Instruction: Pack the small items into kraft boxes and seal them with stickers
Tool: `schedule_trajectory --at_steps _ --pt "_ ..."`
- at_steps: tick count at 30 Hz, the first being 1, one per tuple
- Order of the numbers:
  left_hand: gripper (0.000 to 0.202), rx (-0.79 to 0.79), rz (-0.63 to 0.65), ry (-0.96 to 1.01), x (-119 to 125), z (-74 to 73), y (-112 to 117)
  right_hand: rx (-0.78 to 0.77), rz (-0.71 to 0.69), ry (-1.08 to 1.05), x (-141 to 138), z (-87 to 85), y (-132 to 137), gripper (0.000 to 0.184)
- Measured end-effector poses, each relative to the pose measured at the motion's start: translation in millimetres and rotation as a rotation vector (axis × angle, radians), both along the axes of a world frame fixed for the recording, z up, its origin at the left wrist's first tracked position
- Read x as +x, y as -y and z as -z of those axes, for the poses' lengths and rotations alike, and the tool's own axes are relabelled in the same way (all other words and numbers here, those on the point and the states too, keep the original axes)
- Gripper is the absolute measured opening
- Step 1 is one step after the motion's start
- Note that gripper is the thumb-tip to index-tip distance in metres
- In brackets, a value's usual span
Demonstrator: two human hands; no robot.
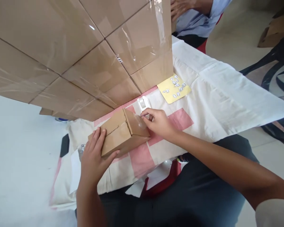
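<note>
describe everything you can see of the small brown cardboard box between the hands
The small brown cardboard box is rectangular and looks closed, a dark seam across its top and shiny clear film, probably tape, on its right end. It lies on the cream-and-pink cloth. The bare left hand spans its top and near side; the bare right hand is at its right end.

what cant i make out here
In the head view:
Inside of the small cardboard box: hidden by its closed sides.
Anything the right hand may pinch: hidden by its fingers.
Any print on white pieces on the yellow card: too small.
The co-worker's head: cut off by the top edge.
</note>
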State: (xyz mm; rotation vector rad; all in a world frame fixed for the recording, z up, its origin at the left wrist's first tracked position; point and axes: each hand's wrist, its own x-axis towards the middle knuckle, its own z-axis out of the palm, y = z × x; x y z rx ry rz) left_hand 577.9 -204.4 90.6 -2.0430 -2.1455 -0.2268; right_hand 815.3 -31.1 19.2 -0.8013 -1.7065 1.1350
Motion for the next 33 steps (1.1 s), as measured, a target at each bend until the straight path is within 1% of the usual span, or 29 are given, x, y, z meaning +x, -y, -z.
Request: schedule_trajectory --at_steps 3,6,12,19,22,26,30,33 --pt "0.086 0.012 -0.017 0.006 -0.4 -0.5 4.0 0.049 -0.013 -0.004 -5.8 4.1 9.1 0.013" --pt "0.085 0.018 -0.016 -0.001 4.0 -0.7 3.6 0.065 -0.017 -0.031 -10.4 6.5 15.8 0.012" --pt "0.086 0.032 -0.027 -0.024 8.8 1.7 0.4 0.031 0.017 -0.096 -15.5 5.5 24.6 0.016" --pt "0.085 0.031 -0.025 -0.041 11.0 1.8 -0.9 -0.014 0.062 -0.065 -16.7 7.1 25.6 0.015" --pt "0.084 0.035 -0.036 -0.056 15.1 2.6 -4.5 -0.046 0.017 -0.058 -16.5 8.4 26.9 0.022" --pt "0.086 0.043 -0.054 -0.089 19.7 3.2 -9.2 -0.101 -0.059 -0.037 -15.3 10.8 32.5 0.037" --pt "0.086 0.031 -0.066 -0.094 17.4 2.9 -9.3 -0.118 -0.050 -0.051 -13.3 9.6 37.8 0.045" --pt "0.085 0.035 -0.067 -0.092 13.5 2.8 -8.0 -0.160 -0.029 -0.082 -13.3 7.3 38.3 0.050"
